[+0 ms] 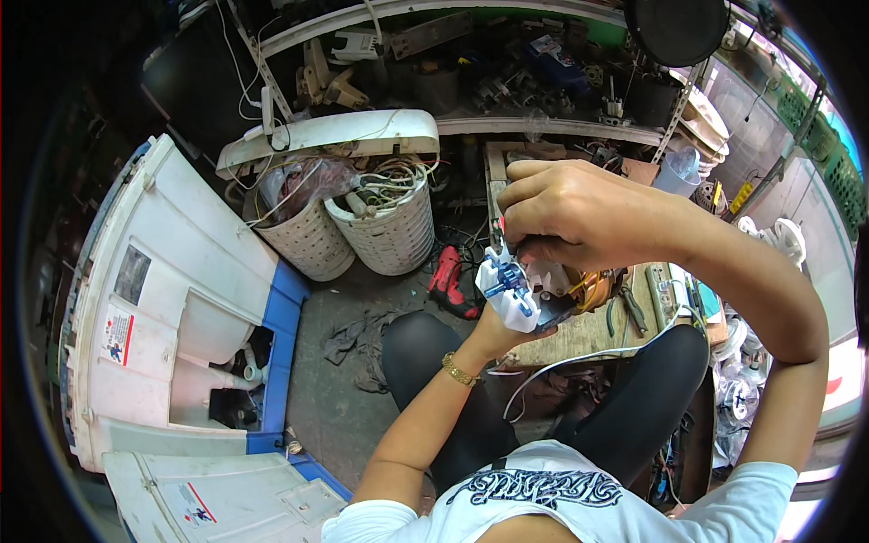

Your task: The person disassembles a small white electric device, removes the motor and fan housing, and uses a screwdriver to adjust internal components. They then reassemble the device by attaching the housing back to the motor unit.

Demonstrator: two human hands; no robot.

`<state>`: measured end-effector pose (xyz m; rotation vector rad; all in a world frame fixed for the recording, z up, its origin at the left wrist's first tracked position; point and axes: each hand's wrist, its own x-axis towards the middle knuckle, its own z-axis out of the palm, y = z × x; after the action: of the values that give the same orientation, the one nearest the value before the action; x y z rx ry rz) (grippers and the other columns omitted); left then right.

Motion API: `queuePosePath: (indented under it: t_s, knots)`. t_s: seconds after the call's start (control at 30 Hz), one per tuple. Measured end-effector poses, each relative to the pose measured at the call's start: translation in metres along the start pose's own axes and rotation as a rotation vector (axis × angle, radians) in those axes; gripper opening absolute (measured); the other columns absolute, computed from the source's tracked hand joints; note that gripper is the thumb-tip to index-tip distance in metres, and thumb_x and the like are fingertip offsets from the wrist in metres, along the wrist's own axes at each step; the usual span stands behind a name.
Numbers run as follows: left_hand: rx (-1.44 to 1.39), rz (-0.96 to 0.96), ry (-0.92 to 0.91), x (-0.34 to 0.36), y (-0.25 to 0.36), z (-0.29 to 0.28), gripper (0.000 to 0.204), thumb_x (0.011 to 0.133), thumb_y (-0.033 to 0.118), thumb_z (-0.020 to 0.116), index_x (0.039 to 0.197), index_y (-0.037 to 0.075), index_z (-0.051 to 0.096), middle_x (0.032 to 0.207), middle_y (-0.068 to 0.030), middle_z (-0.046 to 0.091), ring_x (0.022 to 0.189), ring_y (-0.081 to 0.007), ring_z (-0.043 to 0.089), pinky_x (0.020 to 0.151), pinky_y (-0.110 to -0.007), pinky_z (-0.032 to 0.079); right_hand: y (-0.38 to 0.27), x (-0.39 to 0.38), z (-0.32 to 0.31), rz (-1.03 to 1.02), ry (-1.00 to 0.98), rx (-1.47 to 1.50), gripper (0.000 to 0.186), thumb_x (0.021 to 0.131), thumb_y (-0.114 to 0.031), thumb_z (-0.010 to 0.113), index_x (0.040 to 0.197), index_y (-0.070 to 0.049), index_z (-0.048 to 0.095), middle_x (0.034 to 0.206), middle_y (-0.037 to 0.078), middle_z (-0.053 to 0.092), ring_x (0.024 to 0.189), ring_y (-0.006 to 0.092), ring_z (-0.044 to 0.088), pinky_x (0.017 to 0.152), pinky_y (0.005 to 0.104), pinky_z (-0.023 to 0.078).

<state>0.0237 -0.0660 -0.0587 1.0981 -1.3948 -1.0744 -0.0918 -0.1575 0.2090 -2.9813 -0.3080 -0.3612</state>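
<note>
My left hand (507,329), with a gold band on the wrist, holds a small white plastic housing (516,312) with blue fittings (505,281) from underneath. My right hand (566,204) is above it with fingers curled in at the housing's upper end; a thin tool with a bit of red shows at its fingertips, too hidden to make out. Just behind the hands is a coil of orange-yellow wire (593,288). Pliers (632,309) lie on the worn wooden board (593,330) over my knees, with a white cable across it.
A large white-and-blue plastic unit (145,271) stands at the left. Two white perforated baskets (380,235) hold cables. A red power tool (450,282) and grey cloth lie on the floor (344,303). Cluttered metal shelves (579,127) are ahead; white parts in plastic wrap (738,394) sit at the right.
</note>
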Motion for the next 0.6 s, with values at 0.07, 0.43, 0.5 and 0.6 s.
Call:
queuePosePath:
  t_s: [0.07,0.43,0.5,0.6]
  knots:
    - [0.053,0.081,0.047,0.003,-0.01,0.004,0.058,0.072,0.014,0.088,0.119,0.006,0.055,0.11,-0.0047,0.06,0.099,-0.0192,0.058,0.089,-0.034,0.048,-0.001,0.001,0.001,-0.015,0.047,0.016,0.014,0.074,-0.009,0.075,0.082,0.0,0.067,0.088,0.011,0.065,0.096,0.0325,0.06,0.081,0.0417,0.052]
    - [-0.272,-0.042,0.089,0.0,0.005,-0.001,0.048,0.076,0.007,0.084,0.117,0.001,0.06,0.11,-0.0044,0.064,0.099,-0.0155,0.061,0.085,-0.03,0.05,0.023,-0.031,-0.036,0.146,0.3,-0.054,0.05,0.075,-0.009,0.079,0.123,-0.006,0.063,0.103,0.009,0.063,0.1,0.0226,0.057,0.091,0.0364,0.047]
    - [-0.34,-0.115,0.089,-0.006,0.013,-0.01,0.048,0.075,0.005,0.084,0.116,0.0,0.061,0.107,-0.0043,0.067,0.095,-0.0142,0.064,0.083,-0.028,0.051,0.037,-0.064,-0.05,0.308,0.423,-0.01,0.039,0.084,-0.01,0.072,0.122,-0.006,0.064,0.107,0.008,0.064,0.099,0.0179,0.061,0.09,0.0329,0.049]
    - [-0.398,-0.003,0.082,-0.002,0.01,-0.013,0.045,0.075,0.001,0.082,0.116,0.001,0.063,0.109,-0.0048,0.068,0.096,-0.0142,0.065,0.085,-0.03,0.053,0.061,-0.157,-0.035,0.763,0.35,-0.091,0.025,0.094,-0.016,0.063,0.115,-0.003,0.065,0.105,0.012,0.067,0.096,0.0202,0.065,0.086,0.0336,0.051]
